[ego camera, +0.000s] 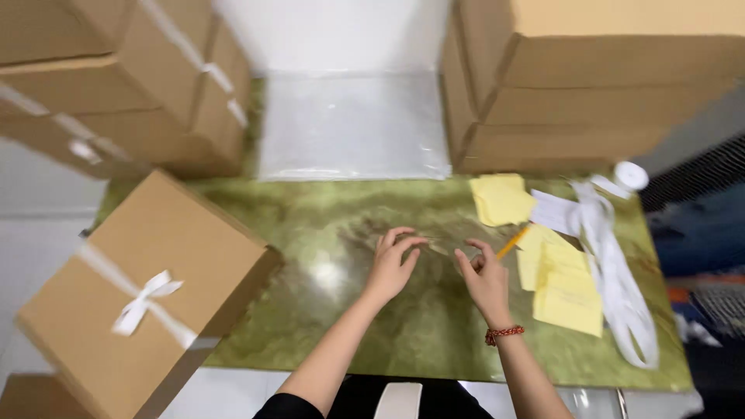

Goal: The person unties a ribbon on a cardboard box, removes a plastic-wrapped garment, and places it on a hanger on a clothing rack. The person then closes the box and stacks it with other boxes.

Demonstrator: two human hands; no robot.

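Both hands are hovering low over the middle of the green marbled tabletop [326, 233], fingers curled loosely. The left hand [394, 264] is looking released, fingertips spread and just brushing the surface. The right hand [483, 275], with a red beaded bracelet [504, 334] on the wrist, is pinching thumb and forefinger together, but I honestly cannot tell if anything is between them; there might be a thin clear sheet lying between the two hands, and it's too faint to call.

A yellow pencil [514, 242] is lying just beside the right hand, its far end running over to the yellow paper slips [566, 287] stacked on the right. Another little pile of yellow slips [500, 199] is sitting further back, and a long white ribbon [613, 264] is trailing down from its roll [631, 175] across that side.

Containers: a closed cardboard box [155, 264] tied with a white ribbon bow [143, 299] is sitting at the left edge, tilted toward the camera. More closed boxes are stacked at back left [116, 77] and back right [590, 85], so nothing inside any of them is showing. A clear plastic bag [353, 128] is lying flat between the stacks.
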